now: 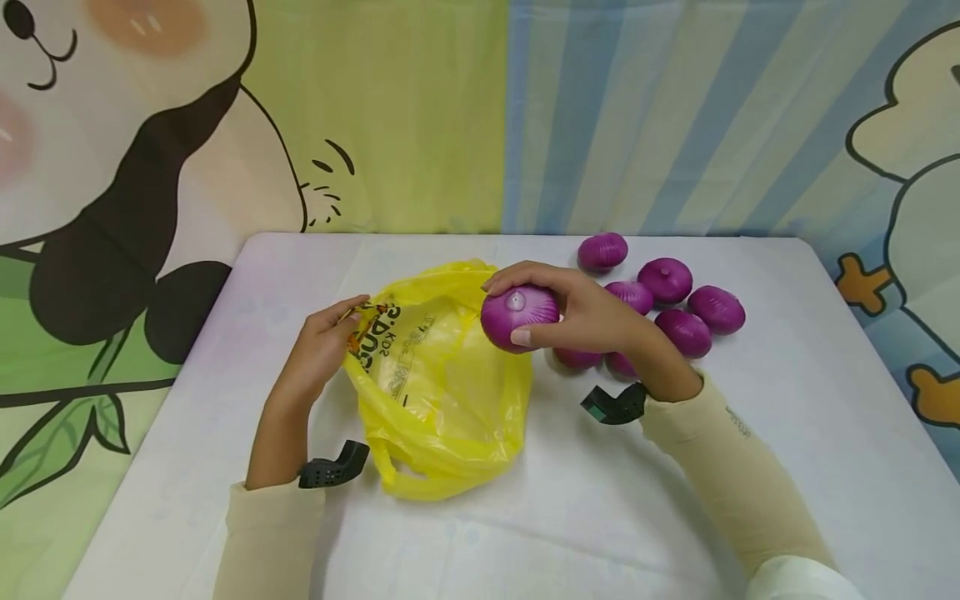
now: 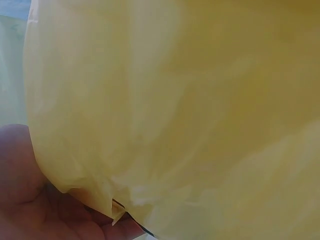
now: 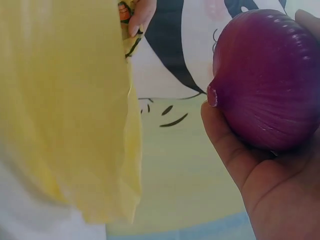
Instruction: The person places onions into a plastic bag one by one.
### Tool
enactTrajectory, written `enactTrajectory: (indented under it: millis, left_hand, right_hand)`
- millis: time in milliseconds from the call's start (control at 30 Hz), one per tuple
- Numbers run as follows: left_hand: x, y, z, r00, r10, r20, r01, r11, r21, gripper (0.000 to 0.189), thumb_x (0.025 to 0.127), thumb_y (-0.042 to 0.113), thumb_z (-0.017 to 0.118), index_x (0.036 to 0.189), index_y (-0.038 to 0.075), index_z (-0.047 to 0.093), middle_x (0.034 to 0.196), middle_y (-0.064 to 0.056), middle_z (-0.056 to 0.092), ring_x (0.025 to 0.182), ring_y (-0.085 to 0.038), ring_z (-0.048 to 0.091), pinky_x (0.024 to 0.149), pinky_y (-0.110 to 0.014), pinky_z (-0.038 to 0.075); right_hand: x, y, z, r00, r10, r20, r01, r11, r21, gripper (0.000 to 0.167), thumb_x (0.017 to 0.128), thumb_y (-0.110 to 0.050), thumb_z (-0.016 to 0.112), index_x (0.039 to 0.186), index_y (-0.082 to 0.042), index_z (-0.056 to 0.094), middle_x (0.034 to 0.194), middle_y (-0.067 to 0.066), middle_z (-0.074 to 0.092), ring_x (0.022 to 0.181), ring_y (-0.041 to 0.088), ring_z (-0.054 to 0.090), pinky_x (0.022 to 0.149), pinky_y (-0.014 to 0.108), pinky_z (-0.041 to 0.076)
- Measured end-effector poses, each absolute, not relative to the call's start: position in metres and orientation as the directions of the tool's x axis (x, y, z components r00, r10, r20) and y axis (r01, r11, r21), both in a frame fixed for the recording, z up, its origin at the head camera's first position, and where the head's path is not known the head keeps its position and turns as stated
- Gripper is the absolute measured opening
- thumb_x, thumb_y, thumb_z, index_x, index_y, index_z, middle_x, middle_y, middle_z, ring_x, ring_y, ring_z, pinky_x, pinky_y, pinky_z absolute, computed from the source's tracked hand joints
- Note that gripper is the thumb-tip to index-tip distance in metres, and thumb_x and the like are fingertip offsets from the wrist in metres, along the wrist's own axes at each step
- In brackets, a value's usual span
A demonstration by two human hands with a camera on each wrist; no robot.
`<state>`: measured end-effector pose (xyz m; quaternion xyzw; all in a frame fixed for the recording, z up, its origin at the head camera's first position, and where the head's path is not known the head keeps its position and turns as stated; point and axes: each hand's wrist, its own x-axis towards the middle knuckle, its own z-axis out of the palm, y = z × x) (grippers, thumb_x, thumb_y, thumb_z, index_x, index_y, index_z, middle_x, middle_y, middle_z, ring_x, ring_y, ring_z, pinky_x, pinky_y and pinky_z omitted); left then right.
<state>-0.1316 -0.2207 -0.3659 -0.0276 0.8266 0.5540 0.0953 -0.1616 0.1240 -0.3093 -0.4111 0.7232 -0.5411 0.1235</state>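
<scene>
A: What is the right hand (image 1: pixel 588 312) doing?

B: Grasping an onion (image 1: pixel 517 317), thumb on the near side and fingers over the far side.

A: Describe that onion.

B: Round and vivid purple, with a pale, stubby tip facing up in the head view. Lighter streaks fan out from the tip over the skin. In the right wrist view the skin looks deeper purple and glossy, with little highlights along the top and fine ribs running back from the stub.

A: Where is it exactly?

B: Held up at the right side of a yellow bag (image 1: pixel 457 462). The right wrist view shows a gap between the two.

A: And the bag?

B: Thin, crinkled, shiny plastic, partly see-through, with dark lettering at its upper left and a looped handle at its lower edge. It sits on the white table (image 1: pixel 795 433).

A: The left hand (image 1: pixel 322 350)?

B: Pinching the bag's rim at the printed corner.

A: Anything else nearby?

B: Seven other onions (image 1: pixel 665 281), also purple, lie in a loose cluster beyond the right hand, some partly hidden by it and the forearm.
</scene>
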Motion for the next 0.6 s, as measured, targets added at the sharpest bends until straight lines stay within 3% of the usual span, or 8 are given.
enactTrajectory:
  millis: [333, 600]
  left_hand:
    - [-0.131, -0.219, -0.367, -0.983, 0.041, -0.181, -0.149, 0.399, 0.905, 0.047, 0.107, 0.027, 0.035, 0.15, 0.01, 0.037, 0.139, -0.017, 0.048, 0.117, -0.032, 0.052, 0.106, -0.045, 0.035]
    - [-0.13, -0.216, -0.362, -0.981, 0.052, -0.185, -0.149, 0.4, 0.904, 0.047, 0.107, 0.027, 0.035, 0.15, 0.011, 0.037, 0.144, -0.016, 0.044, 0.121, -0.032, 0.049, 0.109, -0.047, 0.032]
  right_hand:
    - [-0.17, 0.092, -0.303, -0.582, -0.773, 0.253, -0.43, 0.028, -0.902, 0.043, 0.086, -0.009, 0.072, 0.127, -0.011, 0.06, 0.129, 0.002, 0.056, 0.112, 0.023, 0.055, 0.085, 0.04, 0.054]
    - [-0.18, 0.069, -0.301, -0.551, -0.821, 0.148, -0.412, 0.113, -0.904, 0.044, 0.087, -0.019, 0.073, 0.129, -0.013, 0.059, 0.127, -0.002, 0.057, 0.109, 0.019, 0.057, 0.084, 0.036, 0.055]
